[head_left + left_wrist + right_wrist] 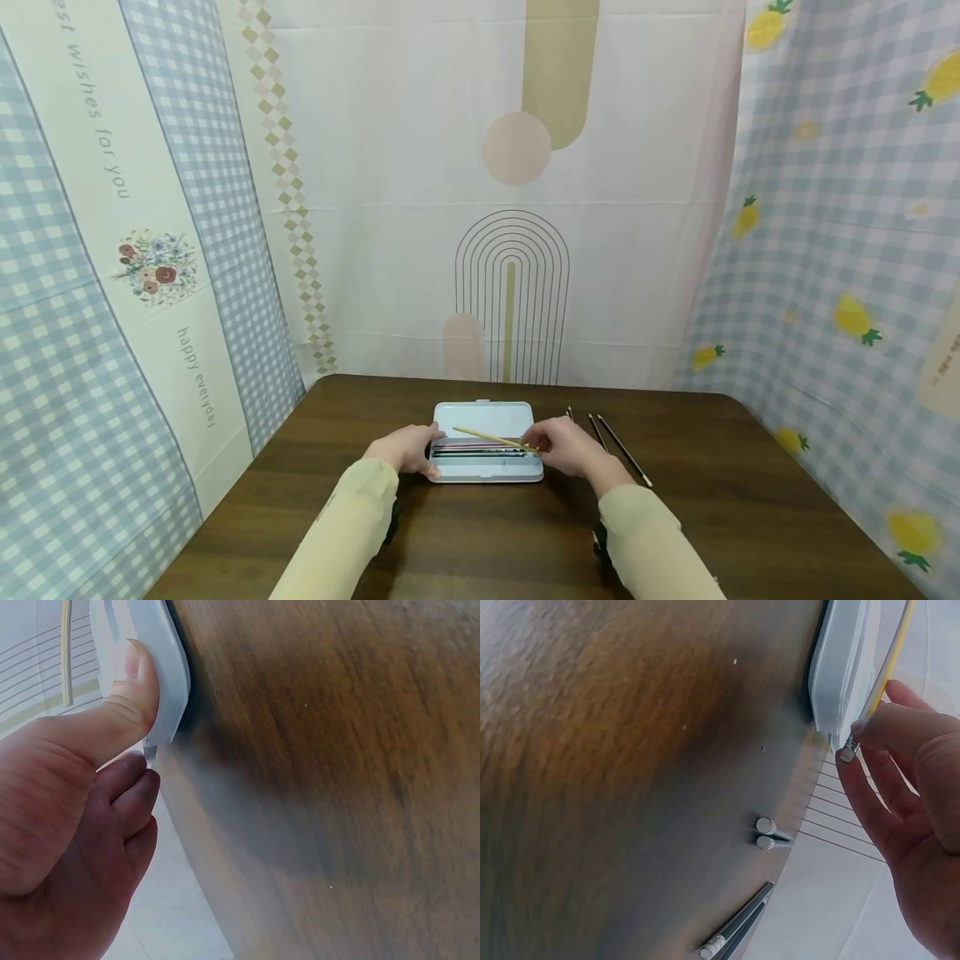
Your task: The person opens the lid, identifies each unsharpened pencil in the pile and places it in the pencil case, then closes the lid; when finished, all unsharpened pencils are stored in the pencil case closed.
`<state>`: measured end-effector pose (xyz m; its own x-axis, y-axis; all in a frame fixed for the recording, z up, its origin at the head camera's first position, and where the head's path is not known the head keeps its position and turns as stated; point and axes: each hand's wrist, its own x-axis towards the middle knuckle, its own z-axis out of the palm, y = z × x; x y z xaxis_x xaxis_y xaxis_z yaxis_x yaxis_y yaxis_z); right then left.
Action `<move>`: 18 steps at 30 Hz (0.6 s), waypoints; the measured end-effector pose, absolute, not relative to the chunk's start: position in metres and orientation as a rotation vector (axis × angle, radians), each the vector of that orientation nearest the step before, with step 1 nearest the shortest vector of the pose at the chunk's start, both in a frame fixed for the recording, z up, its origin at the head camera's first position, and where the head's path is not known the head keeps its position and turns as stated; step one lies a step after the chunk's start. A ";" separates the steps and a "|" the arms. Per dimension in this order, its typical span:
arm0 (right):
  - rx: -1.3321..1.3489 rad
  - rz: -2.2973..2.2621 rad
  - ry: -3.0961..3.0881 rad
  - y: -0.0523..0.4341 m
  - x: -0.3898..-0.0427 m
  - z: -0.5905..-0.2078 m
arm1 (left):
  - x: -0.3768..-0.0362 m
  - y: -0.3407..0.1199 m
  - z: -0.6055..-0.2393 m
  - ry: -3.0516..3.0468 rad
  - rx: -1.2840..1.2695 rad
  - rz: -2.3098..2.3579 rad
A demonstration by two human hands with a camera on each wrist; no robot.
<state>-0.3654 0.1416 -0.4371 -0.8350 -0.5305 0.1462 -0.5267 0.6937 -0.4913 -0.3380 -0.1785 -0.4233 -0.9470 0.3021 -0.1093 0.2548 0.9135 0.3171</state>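
- The open pencil case (486, 442) lies on the tabletop (480, 533) midway between its left and right edges, well in from the near edge, its long side running left to right and its lid (483, 414) laid back toward the far edge.
- The yellow pencil (491, 437) is held over the tray of the case, its long axis nearly along the case's length but slanted: the tip points to the far-left, while the eraser end sits at the near-right, in the fingers.
- The right hand (564, 446) pinches that pencil at its eraser end (848, 750) between thumb and fingertips, just at the case's right end; it is the hand that carries the pencil.
- The left hand (408, 448) steadies the case at its left end, thumb (124, 697) pressed flat on the rim, the other fingers curled under the edge; how firmly they grip I cannot tell.
- Other pencils already lie lengthwise in the tray, parallel to its long sides.
- Several loose pencils (622, 450) lie on the tabletop just right of the right hand, toward the right edge, their eraser ends (766, 826) showing in the right wrist view.
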 end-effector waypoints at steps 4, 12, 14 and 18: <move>-0.956 -0.825 2.866 0.140 -0.366 -0.436 | -0.339 -0.178 -0.424 2.917 0.412 0.461; -1.027 -0.779 2.814 0.135 -0.366 -0.438 | -0.338 -0.179 -0.425 2.911 0.402 0.466; -1.040 -0.775 2.824 0.134 -0.367 -0.438 | -0.338 -0.180 -0.424 2.912 0.398 0.460; -1.063 -0.792 2.840 0.131 -0.367 -0.437 | -0.337 -0.180 -0.423 2.911 0.403 0.454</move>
